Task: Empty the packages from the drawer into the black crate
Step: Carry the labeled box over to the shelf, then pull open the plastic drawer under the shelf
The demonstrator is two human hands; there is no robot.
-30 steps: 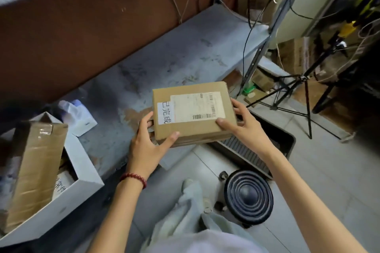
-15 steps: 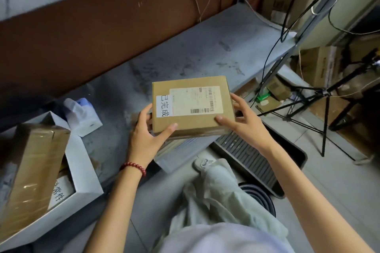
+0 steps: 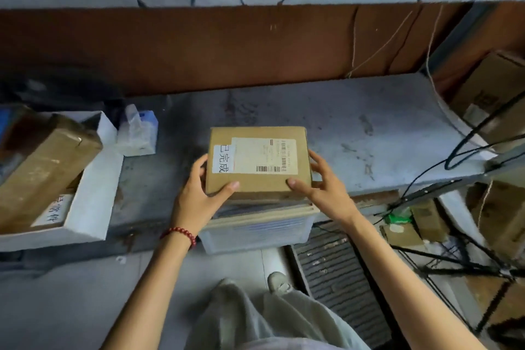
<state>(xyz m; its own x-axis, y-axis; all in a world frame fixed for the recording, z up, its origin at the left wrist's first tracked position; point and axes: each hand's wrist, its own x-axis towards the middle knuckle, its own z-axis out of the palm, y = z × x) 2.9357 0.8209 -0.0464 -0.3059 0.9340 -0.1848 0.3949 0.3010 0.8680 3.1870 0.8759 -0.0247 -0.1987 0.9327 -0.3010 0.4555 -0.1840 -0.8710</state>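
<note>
**A:** ok so where's the cardboard package [image 3: 257,162] sitting?

**B:** dead centre, with both hands on it. The left hand [image 3: 199,193] grips the near left corner, thumb on top and fingers curled round the side. The right hand [image 3: 321,187] grips the right side the same way, thumb on the near top edge. The label faces up, with barcodes plus a white sticker with handwriting.

**A:** and the drawer?

**B:** the clear plastic drawer [image 3: 255,233] is right under the package, sticking out past the near edge of the grey shelf [image 3: 355,122]. There's flat stuff stacked inside it. Honestly can't tell if the package rests on that stack or hangs just above it.

**A:** crate?

**B:** the black crate [image 3: 335,278] is on the floor, near and to the right of the drawer, slatted bottom showing.

**A:** anything else around?

**B:** a white box [image 3: 93,187] on the left end of the shelf with a long brown parcel [image 3: 42,162] leaning in it, and a tissue pack [image 3: 139,133] just beside its far right corner. Also a red bead bracelet [image 3: 181,234] on the left wrist.
</note>
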